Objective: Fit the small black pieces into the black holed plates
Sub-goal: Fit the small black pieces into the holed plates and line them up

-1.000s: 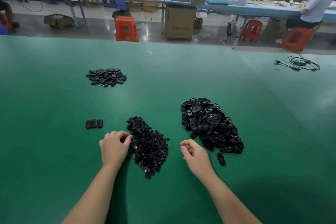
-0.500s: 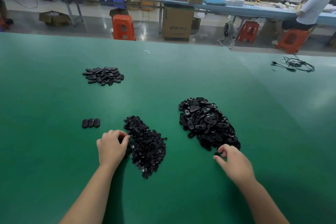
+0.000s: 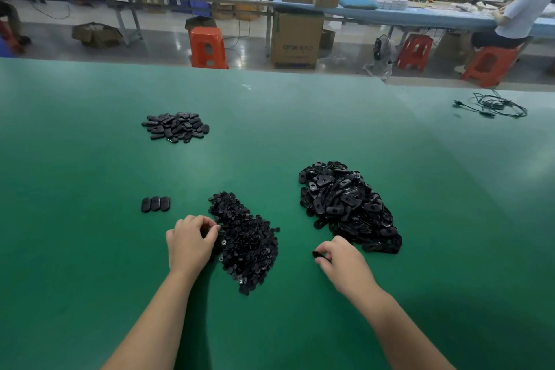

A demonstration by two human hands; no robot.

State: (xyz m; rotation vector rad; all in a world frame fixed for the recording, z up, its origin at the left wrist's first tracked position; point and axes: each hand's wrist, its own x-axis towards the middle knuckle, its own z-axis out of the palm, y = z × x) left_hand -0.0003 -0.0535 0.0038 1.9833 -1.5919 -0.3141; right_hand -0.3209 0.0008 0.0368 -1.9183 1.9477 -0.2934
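One readable label: carton (image 3: 297, 39), blurred lettering.

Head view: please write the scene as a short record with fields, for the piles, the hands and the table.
surface: green table
pile of small pieces: centre, near
pile of holed plates: right of it
row of three plates: left, side by side
far pile: back left
left hand: at small pieces, fingers curled
right hand: pinches one black plate
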